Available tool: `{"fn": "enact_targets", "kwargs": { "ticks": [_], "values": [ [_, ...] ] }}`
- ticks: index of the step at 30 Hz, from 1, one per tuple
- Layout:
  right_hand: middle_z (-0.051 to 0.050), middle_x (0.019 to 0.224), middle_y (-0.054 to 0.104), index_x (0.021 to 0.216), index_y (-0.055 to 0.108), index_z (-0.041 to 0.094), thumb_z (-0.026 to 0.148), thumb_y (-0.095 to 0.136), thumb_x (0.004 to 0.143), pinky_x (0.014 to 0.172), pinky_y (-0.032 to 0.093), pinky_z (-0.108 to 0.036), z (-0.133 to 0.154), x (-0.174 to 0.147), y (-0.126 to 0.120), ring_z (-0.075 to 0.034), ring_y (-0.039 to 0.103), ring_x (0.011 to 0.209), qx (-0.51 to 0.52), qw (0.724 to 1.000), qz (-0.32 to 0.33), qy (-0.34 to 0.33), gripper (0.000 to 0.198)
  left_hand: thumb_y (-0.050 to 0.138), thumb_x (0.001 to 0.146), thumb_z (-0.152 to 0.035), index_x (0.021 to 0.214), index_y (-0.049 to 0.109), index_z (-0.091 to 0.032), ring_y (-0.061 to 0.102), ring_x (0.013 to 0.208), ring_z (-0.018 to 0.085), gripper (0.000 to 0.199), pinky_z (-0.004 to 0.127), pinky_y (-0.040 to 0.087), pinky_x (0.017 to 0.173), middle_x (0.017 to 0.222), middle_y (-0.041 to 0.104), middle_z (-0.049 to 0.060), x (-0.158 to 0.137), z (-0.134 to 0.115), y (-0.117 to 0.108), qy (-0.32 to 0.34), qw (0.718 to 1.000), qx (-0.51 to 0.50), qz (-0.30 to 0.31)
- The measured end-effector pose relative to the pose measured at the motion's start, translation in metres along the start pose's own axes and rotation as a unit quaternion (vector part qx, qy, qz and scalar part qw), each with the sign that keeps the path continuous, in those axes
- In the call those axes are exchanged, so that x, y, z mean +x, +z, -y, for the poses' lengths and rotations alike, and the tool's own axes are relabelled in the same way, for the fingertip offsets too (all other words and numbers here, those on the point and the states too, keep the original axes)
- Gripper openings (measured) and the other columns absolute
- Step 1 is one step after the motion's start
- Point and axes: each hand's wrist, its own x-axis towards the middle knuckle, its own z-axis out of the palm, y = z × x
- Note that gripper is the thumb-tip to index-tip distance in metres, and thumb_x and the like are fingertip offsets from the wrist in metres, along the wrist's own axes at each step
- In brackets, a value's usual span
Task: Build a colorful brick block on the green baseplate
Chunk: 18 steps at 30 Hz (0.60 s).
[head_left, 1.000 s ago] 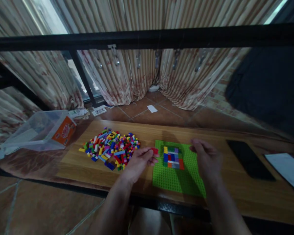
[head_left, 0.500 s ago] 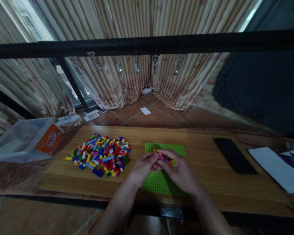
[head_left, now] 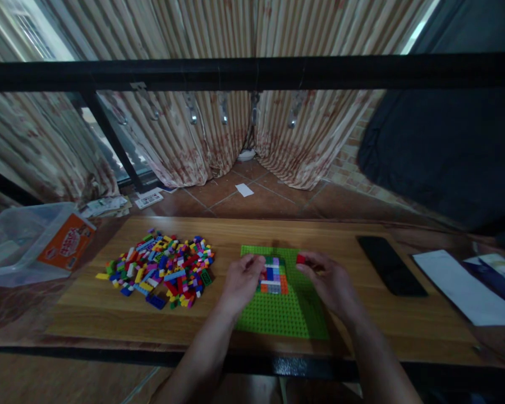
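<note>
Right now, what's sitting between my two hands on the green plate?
In the head view, the small multicoloured brick block stands on the green baseplate between the left hand and the right hand, which pinches a red brick.

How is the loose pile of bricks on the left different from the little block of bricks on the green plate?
The loose pile of coloured plastic bricks lies scattered on the wooden table; the small joined patch of bricks sits flat in neat rows on the green studded baseplate. The pile is far wider. The left hand touches only the patch. Both are multicoloured.

Both forearms are bare up to the near edge of view — no sleeves, watch or rings on the left hand [head_left: 240, 279] or right hand [head_left: 330, 282].
</note>
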Motion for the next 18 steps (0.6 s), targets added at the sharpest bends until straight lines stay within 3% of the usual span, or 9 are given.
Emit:
{"fn": "enact_targets", "kwargs": {
  "ticks": [3,6,12,18],
  "values": [
    [-0.007,0.096,0.072,0.099,0.071,0.02,0.041,0.063,0.08,0.08,0.051,-0.038,-0.012,0.008,-0.001,-0.021,0.065,0.085,-0.012,1.0,0.001,0.01,0.029,0.054,0.086,-0.029,0.09,0.066,-0.016,0.063,0.077,0.015,0.019,0.025,0.047,0.069,0.086,0.069,0.004,0.007,0.001,-0.008,0.017,0.995,0.084,-0.048],
    [-0.006,0.101,0.07,0.101,0.071,0.022,0.039,0.063,0.081,0.085,0.049,-0.038,-0.016,0.013,0.006,-0.021,0.064,0.091,-0.019,0.998,0.05,0.011,0.027,0.055,0.085,-0.025,0.101,0.067,-0.015,0.065,0.086,0.017,0.022,0.027,0.049,0.078,0.098,0.071,0.007,0.009,0.003,-0.012,0.015,0.985,0.159,-0.059],
    [-0.005,0.1,0.065,0.102,0.071,0.024,0.037,0.064,0.083,0.087,0.047,-0.038,-0.018,0.02,0.021,-0.02,0.062,0.095,-0.033,0.993,0.109,-0.008,0.024,0.055,0.086,-0.024,0.113,0.064,-0.012,0.066,0.084,0.019,0.031,0.029,0.049,0.076,0.103,0.07,0.01,0.008,0.002,-0.011,-0.007,0.974,0.224,-0.041],
    [-0.006,0.1,0.064,0.101,0.071,0.024,0.04,0.063,0.084,0.088,0.047,-0.04,-0.025,0.024,0.024,-0.021,0.061,0.096,-0.053,0.989,0.134,-0.028,0.025,0.05,0.088,-0.021,0.108,0.064,-0.016,0.066,0.081,0.018,0.025,0.027,0.048,0.07,0.095,0.072,0.008,0.005,-0.001,-0.01,-0.009,0.971,0.24,-0.01]
  ]
}}
